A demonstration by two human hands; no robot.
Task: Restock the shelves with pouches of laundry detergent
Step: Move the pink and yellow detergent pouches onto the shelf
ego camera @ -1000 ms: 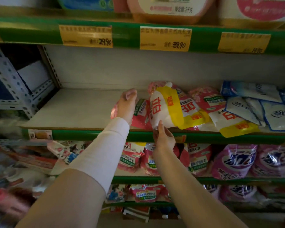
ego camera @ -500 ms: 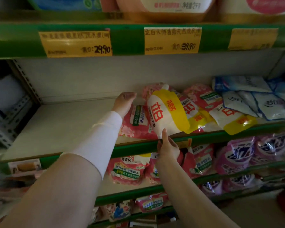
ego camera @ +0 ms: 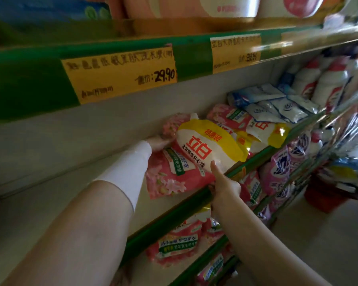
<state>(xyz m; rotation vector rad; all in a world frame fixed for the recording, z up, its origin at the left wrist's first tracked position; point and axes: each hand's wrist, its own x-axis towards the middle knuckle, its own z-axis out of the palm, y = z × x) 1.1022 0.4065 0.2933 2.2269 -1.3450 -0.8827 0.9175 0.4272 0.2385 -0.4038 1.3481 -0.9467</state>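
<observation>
Task item: white-and-yellow detergent pouch (ego camera: 209, 145), red lettering, spout cap at its top; lies tilted at the front of the middle shelf (ego camera: 174, 213), on top of a pink floral pouch (ego camera: 174, 178).
Right hand (ego camera: 225, 186): at the pouch's lower edge; thumb flat on the front face, fingers (ego camera: 212, 187) curled under the pouch by the green shelf lip, so it pinches the bottom corner.
Left hand (ego camera: 159, 142): in a white sleeve (ego camera: 128, 172), touching the pouch's upper left side; fingers hidden behind the pouches, spread or curled cannot tell.
Same shelf, right: more white-and-yellow pouches (ego camera: 265, 131) just beside the held one, then blue-and-white pouches (ego camera: 273, 106) stacked further along.
Same shelf, left: bare cream board under the left forearm.
Shelf below: pink pouches (ego camera: 178, 242) under the hands, purple pouches (ego camera: 281, 168) to the right.
Shelf above: green rail with a yellow price tag (ego camera: 120, 77) reading 29.90; second tag (ego camera: 236, 51) blurred.
Far right: white bottles (ego camera: 327, 79), blurred.
</observation>
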